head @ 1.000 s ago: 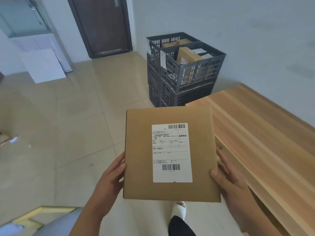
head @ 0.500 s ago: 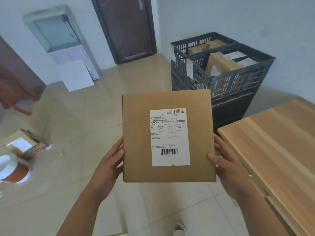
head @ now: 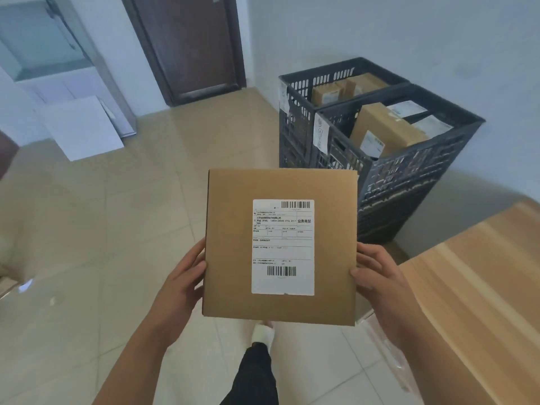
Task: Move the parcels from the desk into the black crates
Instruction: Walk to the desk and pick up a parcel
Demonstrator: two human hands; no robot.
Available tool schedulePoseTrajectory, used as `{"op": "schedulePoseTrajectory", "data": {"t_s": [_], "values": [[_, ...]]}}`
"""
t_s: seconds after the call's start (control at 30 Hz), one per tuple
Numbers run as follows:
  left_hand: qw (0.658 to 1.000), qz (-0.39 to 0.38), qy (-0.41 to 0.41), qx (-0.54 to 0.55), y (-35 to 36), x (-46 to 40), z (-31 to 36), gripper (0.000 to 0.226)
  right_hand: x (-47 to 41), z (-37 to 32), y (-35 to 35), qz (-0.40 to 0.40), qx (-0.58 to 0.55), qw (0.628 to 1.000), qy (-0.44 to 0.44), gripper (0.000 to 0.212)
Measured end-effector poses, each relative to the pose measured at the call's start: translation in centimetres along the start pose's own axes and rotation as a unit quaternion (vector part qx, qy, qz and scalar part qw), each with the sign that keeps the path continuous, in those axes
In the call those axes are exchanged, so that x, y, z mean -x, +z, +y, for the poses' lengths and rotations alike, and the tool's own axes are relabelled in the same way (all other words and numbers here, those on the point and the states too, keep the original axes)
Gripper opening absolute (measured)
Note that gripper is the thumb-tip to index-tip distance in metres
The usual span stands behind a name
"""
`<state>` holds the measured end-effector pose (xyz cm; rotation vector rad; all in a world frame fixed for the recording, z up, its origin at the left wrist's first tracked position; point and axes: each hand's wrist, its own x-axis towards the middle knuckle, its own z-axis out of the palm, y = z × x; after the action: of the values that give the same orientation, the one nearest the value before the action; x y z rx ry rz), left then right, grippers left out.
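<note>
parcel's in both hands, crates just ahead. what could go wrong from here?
1. The near crate already holds a tall tilted box; the flat parcel may land on it and sit proud of the rim.
2. The left hand and right hand grip only its side edges, so it might slip.
3. The parcel hides the floor ahead.

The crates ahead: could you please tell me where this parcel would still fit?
The near crate looks crowded: a tilted box fills its left, labelled parcels its right. The far crate shows boxes against its right side and dark room along its left wall.
</note>
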<state>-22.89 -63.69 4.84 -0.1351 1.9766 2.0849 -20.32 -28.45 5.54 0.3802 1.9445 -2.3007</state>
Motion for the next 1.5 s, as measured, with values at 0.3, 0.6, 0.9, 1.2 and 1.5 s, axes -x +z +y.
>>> {"op": "schedulePoseTrajectory", "data": {"t_s": [0.3, 0.6, 0.9, 1.2, 1.5], "values": [[0.994, -0.104, 0.014, 0.006, -2.3, -20.2, 7.2, 0.046, -13.6, -7.8, 2.9, 0.101, -0.025, 0.995, 0.011, 0.017], [0.97, -0.235, 0.029, -0.061, 3.3, -36.4, 13.7, 0.047, -21.1, -12.4, 1.5, 0.188, -0.063, 0.979, -0.038, 0.032], [0.938, -0.279, 0.075, -0.192, 14.4, -49.1, 21.8, 0.062, -29.8, -17.3, -4.3, 0.273, -0.158, 0.944, -0.099, 0.043], [0.896, -0.39, 0.068, -0.203, 22.3, -58.5, 23.7, 0.097, -37.3, -18.2, -8.3, 0.3, -0.159, 0.938, -0.069, 0.063], [0.878, -0.447, -0.006, -0.17, 25.2, -67.3, 21.6, 0.075, -40.9, -18.2, -8.8, 0.41, -0.202, 0.889, -0.019, 0.058]]}}
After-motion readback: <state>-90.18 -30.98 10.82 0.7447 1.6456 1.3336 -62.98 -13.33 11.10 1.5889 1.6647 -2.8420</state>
